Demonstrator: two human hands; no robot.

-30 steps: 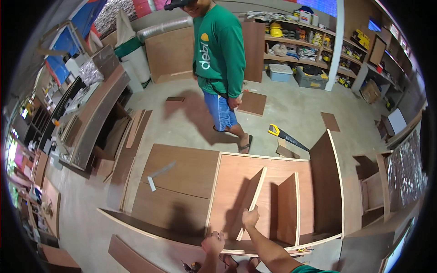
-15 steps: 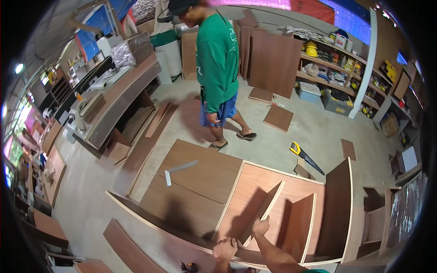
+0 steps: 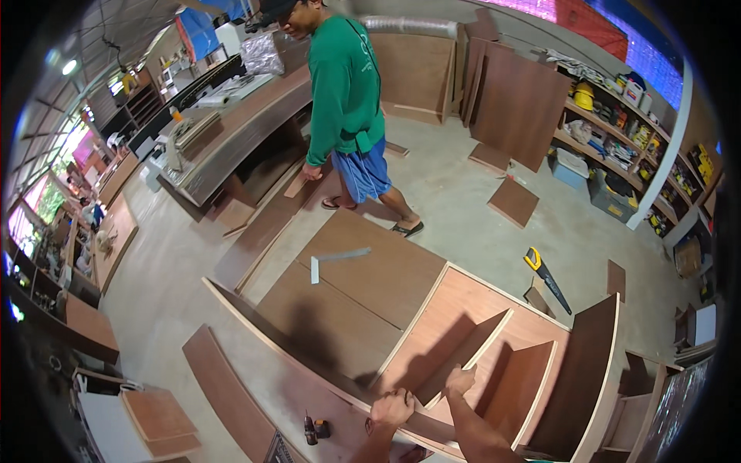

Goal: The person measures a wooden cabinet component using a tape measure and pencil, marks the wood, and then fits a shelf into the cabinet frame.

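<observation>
A plywood cabinet frame (image 3: 441, 299) lies on the floor with upright boards inside it. My right hand (image 3: 460, 381) grips the top edge of a middle divider (image 3: 485, 339). My left hand (image 3: 392, 409) is curled over the long near board (image 3: 285, 346), beside that divider's near end. A second divider (image 3: 525, 393) stands to the right, and a tall dark end panel (image 3: 581, 361) closes the right side. Flat brown panels (image 3: 353, 262) adjoin the frame on the left, with a metal square (image 3: 315, 268) on them.
A co-worker (image 3: 343, 100) in green walks behind the flat panels. A handsaw (image 3: 549, 284) lies beyond the frame, a cordless drill (image 3: 315, 428) at lower left. A long workbench (image 3: 231, 135) stands back left, shelves (image 3: 606, 147) back right. Loose boards (image 3: 201, 366) lie on the floor.
The co-worker has turned and stepped leftward. My view has swung left, so the frame appears further right. Both my hands remain on the boards, with little visible movement of the dividers.
</observation>
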